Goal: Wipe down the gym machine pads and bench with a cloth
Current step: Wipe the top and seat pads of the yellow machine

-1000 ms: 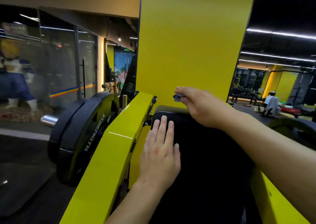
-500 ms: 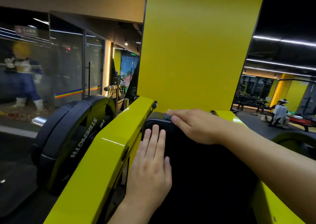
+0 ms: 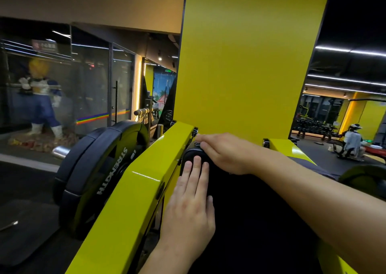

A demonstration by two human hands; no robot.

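A black machine pad runs away from me between two yellow frame arms. My left hand lies flat on the pad's left side, fingers straight and pointing at its top edge. My right hand reaches across to the pad's top left corner and holds a small dark grey cloth there; only a bit of the cloth shows past the fingertips. The fingers cover the rest of it.
The left yellow frame arm carries black weight plates marked STRENGTH. A broad yellow column stands right behind the pad. Glass walls with a figure are at left. A seated person and dumbbell racks are far right.
My right hand came down from above the pad with the cloth and now sits on the top left corner. My left hand stayed flat on the pad. The view shifted a little.
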